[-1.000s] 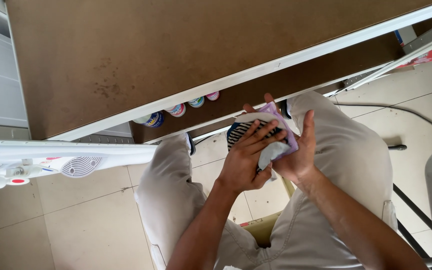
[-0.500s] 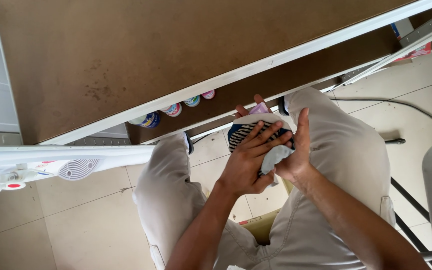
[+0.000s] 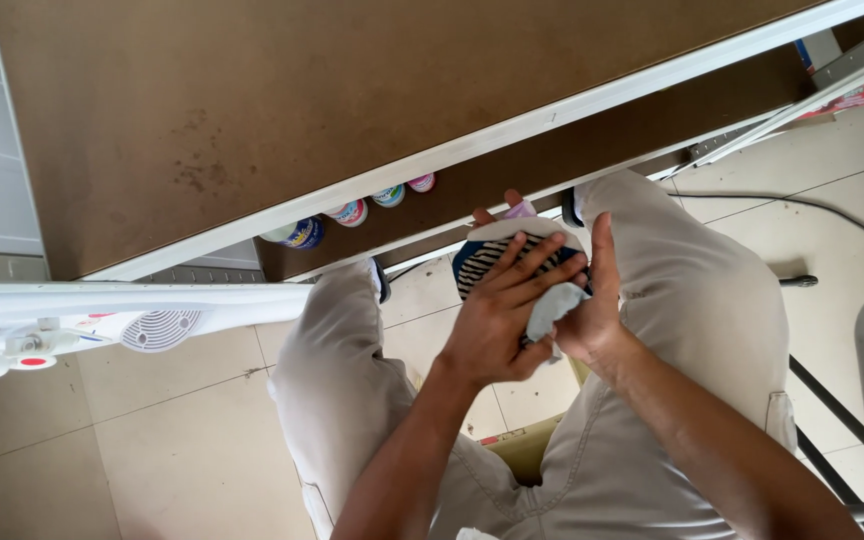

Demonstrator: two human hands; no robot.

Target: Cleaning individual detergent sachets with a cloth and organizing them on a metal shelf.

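Left hand (image 3: 497, 320) now pressing pale cloth (image 3: 549, 308) onto striped bowl (image 3: 512, 255), fingers closing; right hand (image 3: 592, 310) fingers gripping bowl, under tabletop (image 3: 252, 120).

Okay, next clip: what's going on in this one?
A seated person in beige trousers holds a round striped object between both hands above the lap. The left hand lies flat over it, fingers spread; the right hand cups it from the side, with a pale cloth pinched between the palms. Just ahead is a brown table with small jars on a shelf beneath it.
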